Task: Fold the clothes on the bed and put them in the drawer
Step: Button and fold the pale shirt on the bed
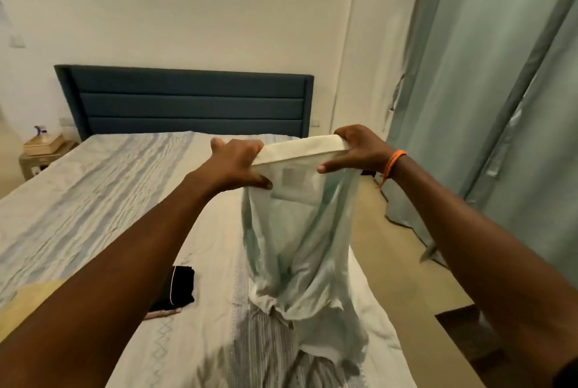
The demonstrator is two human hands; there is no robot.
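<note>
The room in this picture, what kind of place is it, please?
Most likely a home bedroom. A made bed with a dark blue padded headboard stands against the wall, a small bedside table sits beside it, and long pale green curtains hang on the right.

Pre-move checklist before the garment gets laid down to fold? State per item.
1. Left hand grips the waistband of the pale green garment: ok.
2. Right hand grips the other end of the waistband: ok.
3. Waistband stretched straight between the hands: ok.
4. Garment hanging free: not ok, its lower end bunches on the bed.
5. Bare bed beside the folded black garment to lay it flat: ok.
6. Drawer open and ready: cannot tell, none in view.
</note>
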